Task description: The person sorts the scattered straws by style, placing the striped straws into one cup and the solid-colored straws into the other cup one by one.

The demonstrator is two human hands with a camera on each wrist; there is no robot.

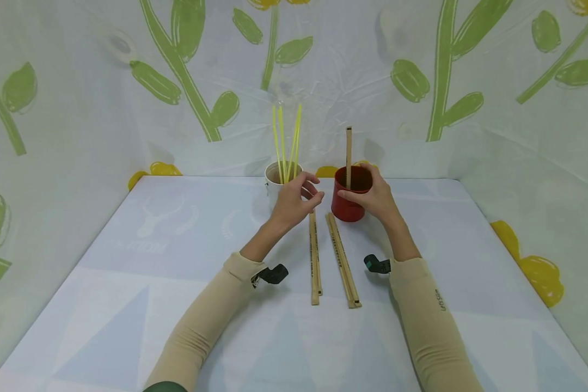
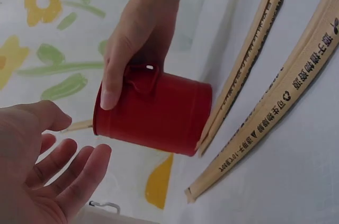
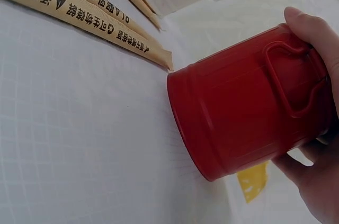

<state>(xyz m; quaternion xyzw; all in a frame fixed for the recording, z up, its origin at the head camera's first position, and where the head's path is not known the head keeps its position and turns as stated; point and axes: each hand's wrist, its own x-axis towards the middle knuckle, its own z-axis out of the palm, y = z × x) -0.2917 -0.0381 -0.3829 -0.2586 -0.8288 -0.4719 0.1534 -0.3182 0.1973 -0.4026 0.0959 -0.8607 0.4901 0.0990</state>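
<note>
My right hand [image 1: 379, 198] grips the red metal pail [image 3: 238, 107] by its upper part, thumb on one side and fingers on the other. One paper-wrapped straw [image 1: 349, 152] stands upright inside that pail. A small handle shows on the pail's side in both wrist views. My left hand [image 1: 294, 204] holds nothing; its fingers are loosely bent, apart from the red pail and in front of the white pail [image 1: 273, 190]. Several thin yellow sticks [image 1: 282, 144] rise from the white pail, which is partly hidden by that hand.
Two bundles of paper-wrapped straws lie on the table [image 1: 176, 305]: a left bundle [image 1: 314, 256] and a slanted right bundle [image 1: 342, 258], both between my forearms. A flower-printed curtain [image 1: 333, 71] hangs behind the table and along its sides.
</note>
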